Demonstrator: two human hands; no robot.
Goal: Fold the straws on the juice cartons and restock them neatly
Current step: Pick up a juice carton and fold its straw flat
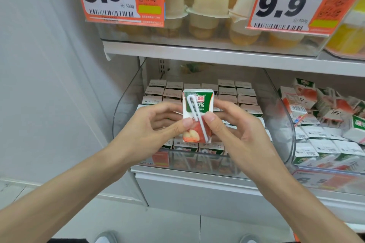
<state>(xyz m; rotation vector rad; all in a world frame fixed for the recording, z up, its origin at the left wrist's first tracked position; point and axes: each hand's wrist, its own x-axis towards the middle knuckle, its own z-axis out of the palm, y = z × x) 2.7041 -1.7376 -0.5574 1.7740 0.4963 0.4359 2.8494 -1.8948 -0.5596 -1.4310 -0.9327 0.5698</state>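
Juice carton (198,107) upright, gripped both sides: L hand (156,124) at 9 o'clock, R hand (234,131) at 3. Thumbs flank bent straw (191,108) on front. Clear bin (128,104) behind.

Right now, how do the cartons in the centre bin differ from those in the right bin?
The centre-bin cartons stand upright in tidy rows; the right-bin cartons lie tumbled at angles toward the back. The centre-bin cartons show mainly tops; the right-bin cartons show printed sides and a barcode. Both look like the juice carton that the left hand and right hand hold.
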